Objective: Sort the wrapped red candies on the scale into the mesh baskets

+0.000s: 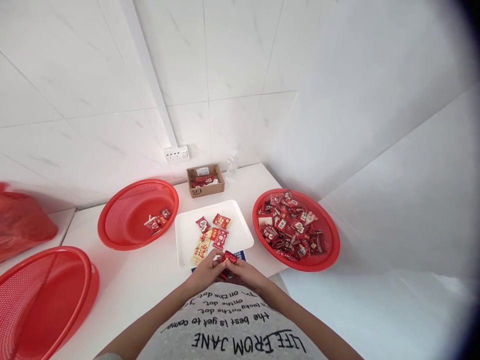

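Close in front of my shirt, my left hand [207,271] and my right hand [244,272] meet with fingers pinched on a small red packet [230,257]. More red wrapping shows below the fingers, partly hidden by them. Just beyond my hands lies a white tray [236,220]. On it are a dark red packet [203,224], a red and gold packet [222,221], a pinkish-red packet [220,239] and a long cream packet [201,247] with red characters. A blue printed item [240,255] pokes out under the tray's near edge.
At right, a red basket [333,255] is heaped with red packets. Another red basket [108,215] at left holds a few; a third basket [90,295] stands nearer. A cardboard box [206,189] with packets and a clear bottle [231,167] stand by the wall; a red bag [24,222] sits far left.
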